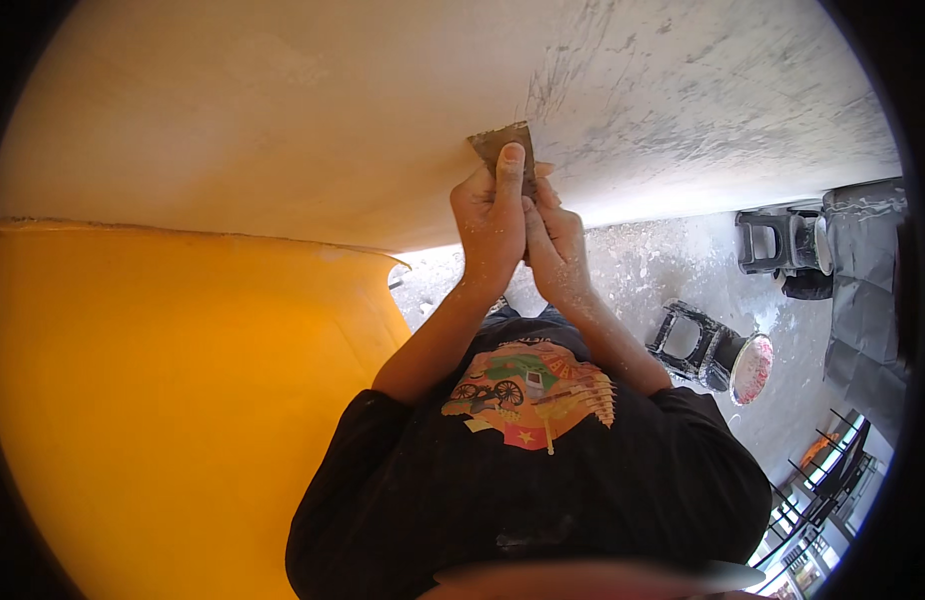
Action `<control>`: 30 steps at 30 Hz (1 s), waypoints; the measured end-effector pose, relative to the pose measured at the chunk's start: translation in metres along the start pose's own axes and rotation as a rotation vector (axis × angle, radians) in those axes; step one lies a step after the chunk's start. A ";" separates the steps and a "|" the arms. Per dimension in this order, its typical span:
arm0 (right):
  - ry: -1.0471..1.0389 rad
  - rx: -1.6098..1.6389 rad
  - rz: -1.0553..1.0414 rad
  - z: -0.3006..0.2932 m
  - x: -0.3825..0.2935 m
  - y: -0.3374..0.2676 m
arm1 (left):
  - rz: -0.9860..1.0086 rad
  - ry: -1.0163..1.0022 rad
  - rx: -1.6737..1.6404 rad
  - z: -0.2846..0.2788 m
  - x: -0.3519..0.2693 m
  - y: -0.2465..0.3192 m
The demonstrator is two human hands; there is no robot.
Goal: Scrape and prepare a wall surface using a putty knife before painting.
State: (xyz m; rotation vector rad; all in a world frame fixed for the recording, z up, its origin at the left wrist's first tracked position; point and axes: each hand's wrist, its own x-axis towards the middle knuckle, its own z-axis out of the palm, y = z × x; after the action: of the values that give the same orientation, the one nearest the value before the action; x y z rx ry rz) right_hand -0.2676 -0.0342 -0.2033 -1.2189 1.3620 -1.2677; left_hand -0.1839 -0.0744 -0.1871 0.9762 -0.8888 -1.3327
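Note:
Both my hands are on a putty knife (pixel 500 139) whose flared blade is stained brown and points up at the wall. My left hand (pixel 483 217) wraps around it with the thumb pressed flat along the blade. Close against it, my right hand (pixel 560 244) grips the lower part, its fingertips showing behind the blade. Most of the handle is hidden by the hands. White dust specks cover both hands. Before me rises a pale plastered wall (pixel 297 112), with dark streaks on its right part. Whether the blade's edge touches the wall I cannot tell.
A large yellow surface (pixel 177 390) stands close on my left. On the stained floor (pixel 627 262) to the right are a dusty black plastic stool (pixel 684 337) beside a bucket (pixel 751 369), and another black stool (pixel 766 241). Grey sheeting (pixel 860 300) and a black metal rack (pixel 830 480) lie farther right.

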 end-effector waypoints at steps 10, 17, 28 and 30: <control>-0.059 -0.057 -0.100 -0.003 0.022 0.002 | -0.005 0.003 -0.089 0.006 0.019 -0.004; -0.006 -0.054 -0.144 -0.004 0.026 -0.007 | -0.080 0.020 -0.192 0.006 0.023 -0.016; -0.113 0.345 0.052 0.021 0.035 -0.006 | 0.127 -0.009 0.167 -0.004 0.027 0.031; -0.133 0.320 0.022 0.020 0.040 -0.003 | 0.097 -0.017 0.163 -0.001 0.028 0.037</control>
State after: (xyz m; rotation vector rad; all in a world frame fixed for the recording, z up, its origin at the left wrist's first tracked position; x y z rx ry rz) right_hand -0.2522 -0.0760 -0.2015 -1.0417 1.0286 -1.3063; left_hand -0.1681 -0.1023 -0.1533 1.0341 -1.0574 -1.2020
